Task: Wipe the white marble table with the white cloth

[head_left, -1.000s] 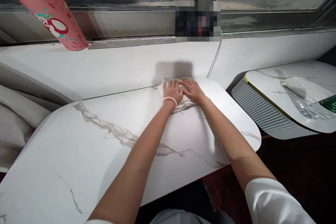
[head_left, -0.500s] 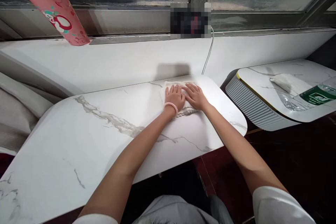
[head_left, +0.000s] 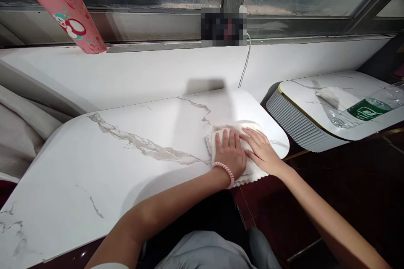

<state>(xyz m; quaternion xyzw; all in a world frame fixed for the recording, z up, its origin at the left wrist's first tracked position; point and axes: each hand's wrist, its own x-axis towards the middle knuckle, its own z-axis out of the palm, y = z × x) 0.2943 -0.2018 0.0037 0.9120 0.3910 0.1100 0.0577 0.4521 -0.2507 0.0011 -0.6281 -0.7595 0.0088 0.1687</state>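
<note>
Both palms rest flat on a white cloth (head_left: 252, 169) with a scalloped edge, which lies near the right end of a white marble-patterned tabletop (head_left: 107, 168). My left hand (head_left: 231, 151), with a pink coiled band at the wrist, has its fingers stretched out over the cloth's middle. Just right of it, my right hand (head_left: 260, 151) also lies spread on the cloth. The cloth's near edge reaches the table's front edge. What lies under the palms is hidden.
A pink paper cup (head_left: 72, 21) stands on the window sill at the upper left. A pixelated dark object (head_left: 223, 27) with a white cable (head_left: 245, 61) sits on the sill. Rightward, a second cabinet (head_left: 299, 122) bears a plastic bottle (head_left: 368, 109) and a white tissue-like item (head_left: 337, 97).
Both hands and the cloth have slid from near the wall toward me and to the right, to the table's front edge. The view has shifted slightly.
</note>
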